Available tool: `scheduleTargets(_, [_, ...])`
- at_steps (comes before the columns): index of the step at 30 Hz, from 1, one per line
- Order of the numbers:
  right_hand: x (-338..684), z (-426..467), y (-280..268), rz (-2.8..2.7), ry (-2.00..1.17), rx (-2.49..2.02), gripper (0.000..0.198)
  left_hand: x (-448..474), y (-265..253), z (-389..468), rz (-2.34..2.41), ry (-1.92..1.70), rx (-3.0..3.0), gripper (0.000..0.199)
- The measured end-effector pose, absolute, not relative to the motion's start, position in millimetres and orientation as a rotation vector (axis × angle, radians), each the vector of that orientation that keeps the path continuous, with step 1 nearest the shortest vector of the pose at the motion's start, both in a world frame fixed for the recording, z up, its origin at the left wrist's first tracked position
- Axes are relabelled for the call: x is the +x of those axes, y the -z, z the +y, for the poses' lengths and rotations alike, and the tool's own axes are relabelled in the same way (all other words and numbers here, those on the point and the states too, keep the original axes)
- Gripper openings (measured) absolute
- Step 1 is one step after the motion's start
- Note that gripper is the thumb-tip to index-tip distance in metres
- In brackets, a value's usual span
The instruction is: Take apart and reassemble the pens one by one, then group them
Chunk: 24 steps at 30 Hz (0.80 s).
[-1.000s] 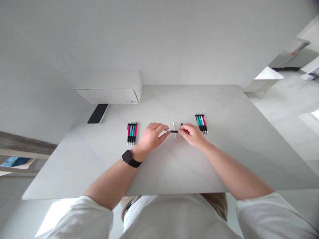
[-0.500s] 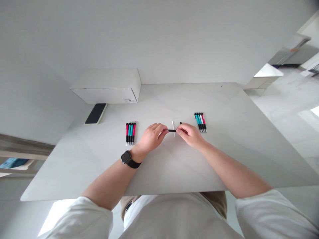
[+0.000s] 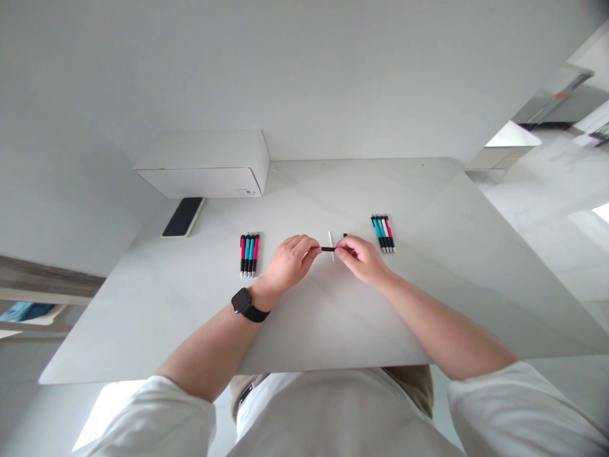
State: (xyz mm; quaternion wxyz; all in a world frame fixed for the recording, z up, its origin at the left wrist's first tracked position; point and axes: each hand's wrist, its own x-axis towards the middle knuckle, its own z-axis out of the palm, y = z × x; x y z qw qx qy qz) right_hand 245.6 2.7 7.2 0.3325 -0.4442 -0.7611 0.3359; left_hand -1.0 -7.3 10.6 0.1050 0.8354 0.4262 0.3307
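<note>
Between my two hands runs a short black pen part (image 3: 328, 249), lying crosswise, its ends hidden in my fingers. My left hand (image 3: 294, 259), with a black watch on its wrist, pinches the left end. On the other end the thumb and fingers of my right hand (image 3: 359, 255) are closed. A thin white stick (image 3: 330, 238), perhaps a refill, lies on the table just behind and beneath the pen part. Part of a small black piece (image 3: 345, 235) shows beyond my right fingers; its kind is unclear.
Several red and teal pens (image 3: 250, 255) lie in a row on the left. A second row of teal, white and red pens (image 3: 383, 233) is on the right. A phone (image 3: 183, 217) lies before a white box (image 3: 204, 181) at the back left of the white table (image 3: 333, 317).
Almost nothing differs. My right hand has shifted very slightly left, and both hands keep hold of the black pen part.
</note>
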Motion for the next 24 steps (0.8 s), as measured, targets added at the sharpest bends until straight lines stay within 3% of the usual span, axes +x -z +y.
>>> scheduleTargets(24, [243.6, 1.5, -6.1, -1.965, -0.947, -1.184, 0.021, -0.1, -9.6, -7.4, 1.281, -0.962, 2.451, 0.019])
